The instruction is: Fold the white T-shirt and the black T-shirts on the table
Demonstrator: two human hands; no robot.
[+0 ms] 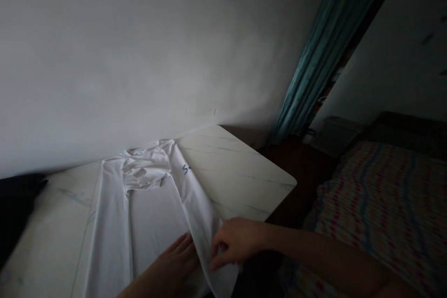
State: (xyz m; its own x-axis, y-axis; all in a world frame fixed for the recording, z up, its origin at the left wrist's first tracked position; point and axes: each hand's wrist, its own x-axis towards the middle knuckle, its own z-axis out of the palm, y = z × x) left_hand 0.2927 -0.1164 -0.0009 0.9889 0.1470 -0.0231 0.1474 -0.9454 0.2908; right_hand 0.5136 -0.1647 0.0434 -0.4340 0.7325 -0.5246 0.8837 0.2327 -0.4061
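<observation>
Through the head view I have the white garment (pixel 157 214) at seven o'clock, laid along the marble-patterned table (pixel 240 163), its collar end up by the wall (pixel 104 56) and its two long side strips running down toward me.

My left hand (pixel 172 263) is at half past six, palm down on the cloth between those strips. Its fingers are stretched out and grasping nothing, the tips just beside the inner edge of the right-hand strip; the bunched fabric (pixel 146 167) lies from them toward eleven o'clock.

My right hand (pixel 233 242) is at six o'clock, over the outer side of that same strip. The fingers are curled with the thumb underneath, and the cloth lies right at their tips, toward nine o'clock; whether they pinch it or only hover against it, I cannot tell. From these fingers the dark marking (pixel 186 169) sits at eleven o'clock.

Farther out, I see a teal curtain (pixel 324 51) at two o'clock, patterned bedding (pixel 377 200) at four, and dark cloth (pixel 16 205) at eight.
</observation>
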